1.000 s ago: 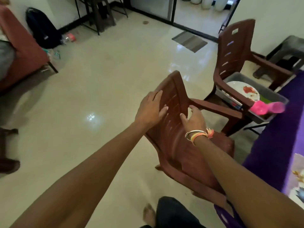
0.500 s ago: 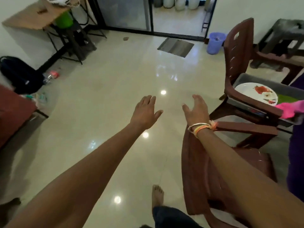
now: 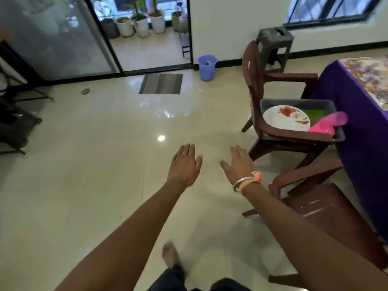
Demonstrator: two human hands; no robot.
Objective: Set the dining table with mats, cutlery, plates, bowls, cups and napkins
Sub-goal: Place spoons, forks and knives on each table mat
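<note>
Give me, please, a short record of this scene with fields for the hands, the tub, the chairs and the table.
left hand: open, holds nothing, above the floor
right hand: open, holds nothing, bangles on the wrist
tub: grey, on the far chair
in tub: plate, pink cup, something green
near chair: beside the table
table: purple cloth, at the right edge
</note>
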